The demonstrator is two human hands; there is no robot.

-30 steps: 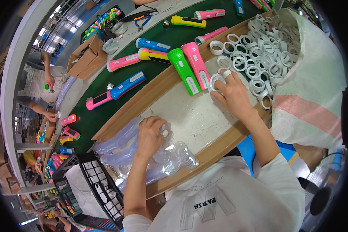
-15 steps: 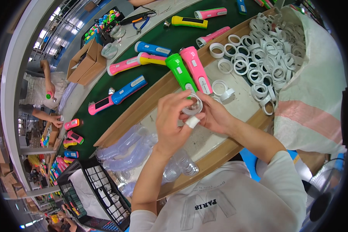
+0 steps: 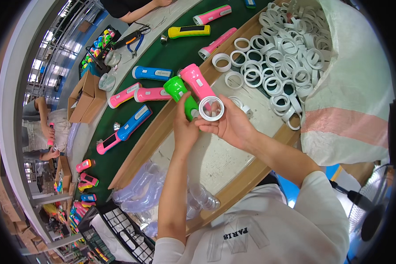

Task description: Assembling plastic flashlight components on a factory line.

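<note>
My right hand [image 3: 234, 124] holds a white ring [image 3: 212, 118] with a clear lens seated in it, facing up, fingers underneath. My left hand [image 3: 185, 131] is closed around the lower end of a green flashlight [image 3: 176, 88], which leans over the edge of the cardboard tray. Beside it a pink flashlight [image 3: 196, 79] lies at a similar slant, its lower end partly hidden behind the ring. Many loose white rings [image 3: 273, 86] are heaped at the right of the tray, some spilling from a white woven sack [image 3: 347, 88].
Flashlights, including a blue one [image 3: 152, 73] and a yellow one [image 3: 189, 31], lie on the green belt [image 3: 119, 94]. Clear plastic lenses in sleeves [image 3: 138, 187] rest at the tray's near left. A black crate [image 3: 119, 229] stands lower left. Co-workers are across the belt.
My left hand has left the ring and moved to the green flashlight. The ring with its lens is now in my right hand alone. The whole view has shifted.
</note>
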